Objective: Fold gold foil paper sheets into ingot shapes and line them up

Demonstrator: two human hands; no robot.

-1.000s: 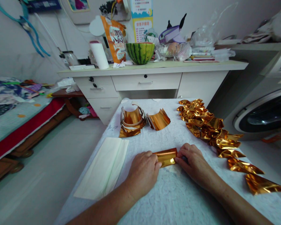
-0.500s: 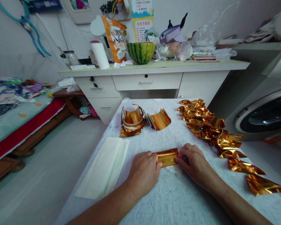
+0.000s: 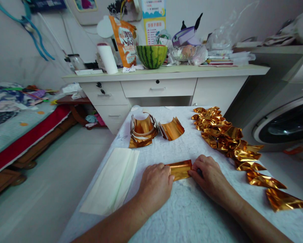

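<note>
A small gold foil sheet [image 3: 180, 169], folded into a flat strip, lies on the white table cover [image 3: 187, 209] in front of me. My left hand [image 3: 155, 185] pinches its left end with the fingers curled. My right hand [image 3: 211, 177] pinches its right end, fingers curled too. Behind the strip stand curled gold foil sheets [image 3: 142, 128] and a second curled bunch [image 3: 172, 129]. A row of folded gold foil pieces [image 3: 232, 143] runs along the right side of the table. A stack of pale paper sheets [image 3: 112, 182] lies left of my left hand.
A white desk [image 3: 164, 87] with drawers stands behind the table, holding a halved watermelon [image 3: 151, 55], an orange bag, a paper roll and clutter. A bed [image 3: 17, 125] is at the left, a washing machine [image 3: 288, 121] at the right. Bare floor lies to the left.
</note>
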